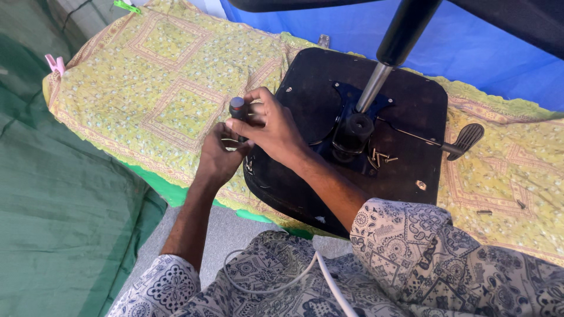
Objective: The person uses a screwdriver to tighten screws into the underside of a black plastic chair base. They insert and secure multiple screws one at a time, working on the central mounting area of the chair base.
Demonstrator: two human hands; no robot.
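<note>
Both our left hand [218,157] and right hand [271,128] are clamped on the black grey-capped screwdriver [238,115] at the upturned black seat base [305,88]'s left edge.

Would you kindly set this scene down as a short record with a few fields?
Setting: patterned yellow cloth spread over a table, blue sheet behind
Main object: black chair seat lying upside down, its metal post pointing up
Right hand: grips the screwdriver near its top
Left hand: holds lower on the same tool, at the seat's left edge
Loose parts: screws piled on the seat by the post
Lever: sticks out past the seat's right edge
</note>
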